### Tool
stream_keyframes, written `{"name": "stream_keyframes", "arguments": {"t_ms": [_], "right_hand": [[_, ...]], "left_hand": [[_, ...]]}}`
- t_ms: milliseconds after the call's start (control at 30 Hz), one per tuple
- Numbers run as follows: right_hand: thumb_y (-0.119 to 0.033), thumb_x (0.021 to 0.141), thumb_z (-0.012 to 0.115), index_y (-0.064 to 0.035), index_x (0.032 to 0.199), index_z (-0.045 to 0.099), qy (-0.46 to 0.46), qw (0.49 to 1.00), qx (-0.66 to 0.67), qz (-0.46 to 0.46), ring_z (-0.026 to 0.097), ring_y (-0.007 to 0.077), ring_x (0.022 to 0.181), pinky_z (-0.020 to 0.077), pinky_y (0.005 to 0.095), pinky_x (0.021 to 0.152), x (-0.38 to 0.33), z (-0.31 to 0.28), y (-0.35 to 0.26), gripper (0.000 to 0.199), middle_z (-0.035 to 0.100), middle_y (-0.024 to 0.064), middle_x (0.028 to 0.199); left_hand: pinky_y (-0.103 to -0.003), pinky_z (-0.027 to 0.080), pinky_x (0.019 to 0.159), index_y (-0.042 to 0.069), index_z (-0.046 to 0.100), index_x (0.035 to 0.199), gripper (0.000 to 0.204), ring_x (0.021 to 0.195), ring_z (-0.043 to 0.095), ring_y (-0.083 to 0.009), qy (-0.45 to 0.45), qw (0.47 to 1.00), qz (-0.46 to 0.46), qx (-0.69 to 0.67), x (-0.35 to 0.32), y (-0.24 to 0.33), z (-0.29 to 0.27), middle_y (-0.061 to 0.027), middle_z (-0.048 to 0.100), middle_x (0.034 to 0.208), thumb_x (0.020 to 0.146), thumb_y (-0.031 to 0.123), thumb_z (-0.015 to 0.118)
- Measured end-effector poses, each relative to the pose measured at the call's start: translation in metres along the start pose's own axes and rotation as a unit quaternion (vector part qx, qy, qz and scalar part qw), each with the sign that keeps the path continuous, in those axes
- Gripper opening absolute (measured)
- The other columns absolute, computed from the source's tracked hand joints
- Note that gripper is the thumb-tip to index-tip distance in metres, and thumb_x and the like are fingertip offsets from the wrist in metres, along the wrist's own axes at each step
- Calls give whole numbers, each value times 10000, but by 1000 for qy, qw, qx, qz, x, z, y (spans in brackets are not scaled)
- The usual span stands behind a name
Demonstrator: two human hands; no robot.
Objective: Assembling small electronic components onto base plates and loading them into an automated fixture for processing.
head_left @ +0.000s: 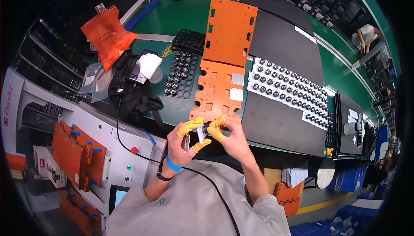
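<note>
My left hand (pixel 183 139) is closed round the edges of a small white plate (pixel 201 133), held nearly edge-on above the table's near edge. A silvery metal piece (pixel 186 143) also lies against its palm. My right hand (pixel 226 134) pinches a small dark part (pixel 206 128) against the plate's right side; the fingers hide most of it. Yellow finger cots cover fingertips of both hands. Just beyond is an orange fixture base (pixel 215 78) carrying two light square plates (pixel 236 94) on its right side, with an orange perforated panel (pixel 231 31) adjoining its far end.
A black tray (pixel 185 74) partly filled with round black parts sits left of the fixture. Rows of white plates with black round parts (pixel 286 85) cover a dark mat (pixel 276 124) at right. Farther left lie a black bag (pixel 133 91) and an orange plastic bag (pixel 108 35). A white machine (pixel 116 136) stands nearby.
</note>
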State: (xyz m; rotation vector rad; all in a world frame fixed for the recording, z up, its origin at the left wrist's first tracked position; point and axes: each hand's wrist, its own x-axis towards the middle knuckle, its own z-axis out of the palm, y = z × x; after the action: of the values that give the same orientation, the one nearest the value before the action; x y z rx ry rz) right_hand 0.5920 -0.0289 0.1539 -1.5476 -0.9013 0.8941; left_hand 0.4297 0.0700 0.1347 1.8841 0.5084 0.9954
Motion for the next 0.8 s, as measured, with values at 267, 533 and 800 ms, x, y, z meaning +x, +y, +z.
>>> {"name": "stream_keyframes", "arguments": {"t_ms": [267, 533, 800], "right_hand": [[-68, 840, 768, 25, 905, 675, 23, 985, -125, -114, 511, 146, 743, 449, 300, 709, -3, -5, -5, 147, 601, 44, 808], [-61, 833, 776, 19, 952, 705, 53, 994, -76, -58, 527, 149, 763, 463, 305, 735, -6, -3, -11, 160, 623, 33, 813], [-112, 770, 834, -15, 1087, 714, 78, 927, -232, -284, 554, 277, 839, 428, 416, 814, -12, -13, 5, 353, 579, 94, 902]], "left_hand": [[-385, 573, 873, 34, 654, 1197, 564, 1012, 704, -313, -16, 999, 18, 46, 3, 1, 3, -141, 718, 1191, 702, 122, 910], [-341, 572, 807, 30, 645, 1203, 554, 944, 712, -233, -6, 998, 52, 24, 5, -8, 13, -112, 727, 1161, 728, 144, 906], [-197, 459, 643, 34, 576, 1288, 505, 857, 583, -38, -29, 915, -196, -352, 6, -23, 31, -43, 677, 1153, 875, 188, 822]]}}
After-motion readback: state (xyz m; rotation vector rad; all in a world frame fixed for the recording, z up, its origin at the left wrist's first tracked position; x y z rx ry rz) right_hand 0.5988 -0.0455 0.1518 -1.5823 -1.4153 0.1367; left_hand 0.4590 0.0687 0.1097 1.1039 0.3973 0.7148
